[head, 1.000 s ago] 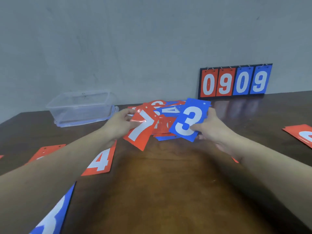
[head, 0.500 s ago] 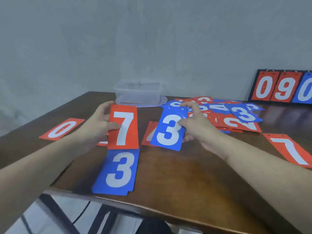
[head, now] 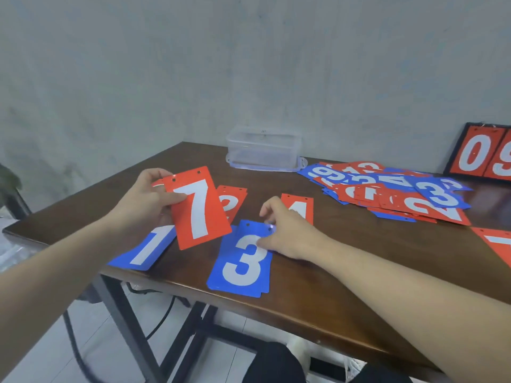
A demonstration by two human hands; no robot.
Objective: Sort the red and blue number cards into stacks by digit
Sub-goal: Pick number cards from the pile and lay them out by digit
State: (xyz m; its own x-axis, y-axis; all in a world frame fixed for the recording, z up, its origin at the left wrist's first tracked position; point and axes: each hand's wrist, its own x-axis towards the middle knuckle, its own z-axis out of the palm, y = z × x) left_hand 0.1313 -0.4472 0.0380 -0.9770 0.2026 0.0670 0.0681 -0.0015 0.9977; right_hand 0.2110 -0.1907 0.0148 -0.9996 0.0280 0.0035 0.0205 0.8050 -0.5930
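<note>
1. The left hand is pinching a red 7 card, holding it above the table.
2. The right hand is resting on the blue 3 stack, fingers seemingly curled at its top edge.
3. The unsorted pile is lying far right.

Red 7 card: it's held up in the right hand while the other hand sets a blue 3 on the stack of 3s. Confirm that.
Wrong hand. The head view shows the red 7 card held in the left hand; it is the right hand whose fingers rest on the blue 3 lying on the stack.
</note>
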